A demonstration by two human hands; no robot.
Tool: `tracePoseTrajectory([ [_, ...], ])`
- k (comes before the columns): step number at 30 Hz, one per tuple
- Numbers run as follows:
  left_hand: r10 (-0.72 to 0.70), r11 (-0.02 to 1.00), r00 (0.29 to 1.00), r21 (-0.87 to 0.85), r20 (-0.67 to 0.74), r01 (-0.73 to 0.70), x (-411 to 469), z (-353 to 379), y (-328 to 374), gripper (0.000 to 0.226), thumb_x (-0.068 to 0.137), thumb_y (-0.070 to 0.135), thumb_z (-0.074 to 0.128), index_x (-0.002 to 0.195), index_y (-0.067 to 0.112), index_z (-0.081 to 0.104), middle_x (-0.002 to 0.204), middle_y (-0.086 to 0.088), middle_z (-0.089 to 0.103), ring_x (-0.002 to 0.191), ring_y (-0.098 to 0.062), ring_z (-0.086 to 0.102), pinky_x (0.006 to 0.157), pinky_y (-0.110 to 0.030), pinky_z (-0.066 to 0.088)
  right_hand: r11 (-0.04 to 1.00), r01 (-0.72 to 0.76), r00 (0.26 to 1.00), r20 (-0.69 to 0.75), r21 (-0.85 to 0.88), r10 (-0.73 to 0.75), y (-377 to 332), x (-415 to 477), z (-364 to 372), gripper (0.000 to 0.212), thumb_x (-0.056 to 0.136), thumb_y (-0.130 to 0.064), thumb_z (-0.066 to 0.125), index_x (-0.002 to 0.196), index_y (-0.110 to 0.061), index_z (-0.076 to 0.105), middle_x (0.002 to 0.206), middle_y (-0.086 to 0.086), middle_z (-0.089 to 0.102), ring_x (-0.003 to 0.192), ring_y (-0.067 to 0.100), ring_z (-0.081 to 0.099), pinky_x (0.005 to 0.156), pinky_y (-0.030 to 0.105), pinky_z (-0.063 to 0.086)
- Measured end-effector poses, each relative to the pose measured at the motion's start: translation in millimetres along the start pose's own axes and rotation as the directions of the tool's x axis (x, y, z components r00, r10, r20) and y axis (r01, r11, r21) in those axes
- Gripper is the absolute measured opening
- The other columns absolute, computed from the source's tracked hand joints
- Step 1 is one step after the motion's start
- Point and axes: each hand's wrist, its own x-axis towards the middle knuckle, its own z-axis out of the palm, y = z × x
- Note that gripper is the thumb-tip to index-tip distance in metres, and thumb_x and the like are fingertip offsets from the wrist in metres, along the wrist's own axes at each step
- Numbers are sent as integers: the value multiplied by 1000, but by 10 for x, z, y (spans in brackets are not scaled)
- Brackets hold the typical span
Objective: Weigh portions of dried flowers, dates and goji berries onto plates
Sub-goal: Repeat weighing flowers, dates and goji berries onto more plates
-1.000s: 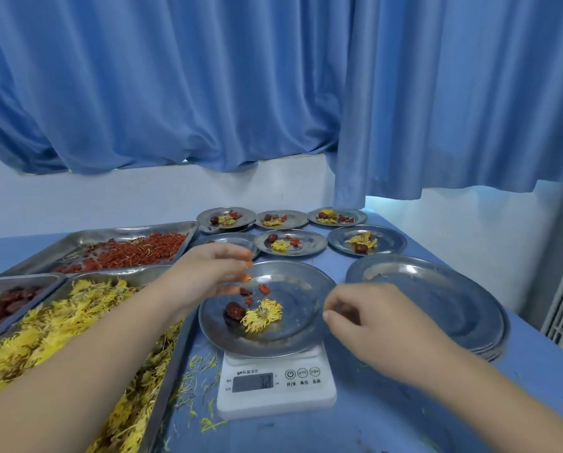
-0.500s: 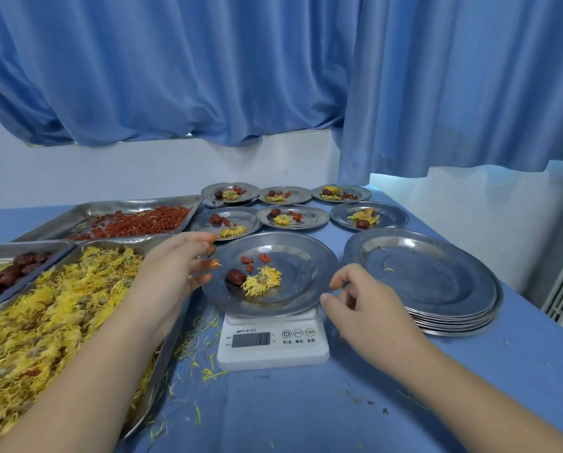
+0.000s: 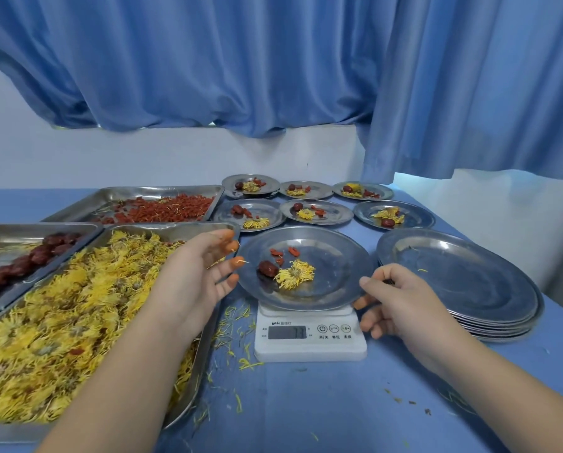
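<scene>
Head view shows the left hand [image 3: 201,273] now drawn back from the round steel plate [image 3: 332,256] on the white digital scale [image 3: 309,341], fingers released and empty, while the right hand [image 3: 401,302] has come to pinch its rim, so the portion seems weighed and ready to lift off.

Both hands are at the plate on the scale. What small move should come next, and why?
Probably lift the plate off the scale toward the filled plates behind. It holds a date, goji berries and a flower like theirs; the left hand and right hand flank its rim.
</scene>
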Motion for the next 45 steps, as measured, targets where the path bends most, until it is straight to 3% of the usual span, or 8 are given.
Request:
tracePoseTrajectory([
  [6,-45,997,999,-65,13,46,-38,-9,34,13,92,19,53,95,18,65,84,1,63,64,-14,60,61,-28,45,998,-20,1000,14,58,20,-36,33,26,13,93,3,52,87,-8,47,64,19,60,45,21,58,38,25,45],
  [11,-75,987,997,-143,14,76,-32,-68,72,15,92,19,51,98,17,65,83,0,65,64,-15,60,61,-28,45,989,-21,1000,-13,145,23,-61,65,70,23,90,6,50,81,-13,41,48,7,54,44,17,54,38,21,43],
  [16,-98,965,995,-245,-10,92,-5,-149,114,13,90,20,52,92,16,64,84,-2,66,71,-18,61,65,-30,46,976,20,1000,1,216,-21,-146,134,182,27,90,6,48,77,-15,38,49,5,51,45,15,53,38,20,40],
  [22,-112,938,993,-332,-24,98,9,-193,162,11,87,19,54,90,16,65,75,0,67,64,-16,60,61,-28,44,952,34,999,-6,305,-33,-293,427,438,25,91,4,50,77,-14,40,52,7,53,45,13,52,38,18,42],
  [28,-141,906,989,-410,-51,108,22,-224,195,14,89,20,53,93,16,66,77,-2,66,64,-17,58,61,-29,44,917,49,999,-21,396,-45,-492,1018,912,19,91,7,45,96,-11,43,67,12,49,43,10,52,36,16,39],
  [32,-164,874,984,-474,-74,110,32,-222,202,16,91,21,51,91,14,66,69,-1,64,56,-15,54,59,-29,40,902,18,999,-53,432,5,-557,1420,1237,19,90,7,42,97,-11,43,69,10,47,41,8,51,35,15,37],
  [39,-163,847,985,-520,-61,108,68,-206,185,14,89,22,53,89,14,65,75,-4,65,60,-19,63,62,-32,43,906,-8,982,-165,424,86,-498,2031,1623,36,92,7,38,127,1,44,77,15,53,50,12,54,36,15,39],
  [45,-182,818,978,-567,-103,92,82,-221,221,16,89,22,53,83,14,65,78,-5,68,69,-23,69,65,-33,47,923,-50,969,-206,381,138,-374,2352,1812,29,91,7,37,116,-2,47,78,15,56,36,8,56,33,14,38],
])
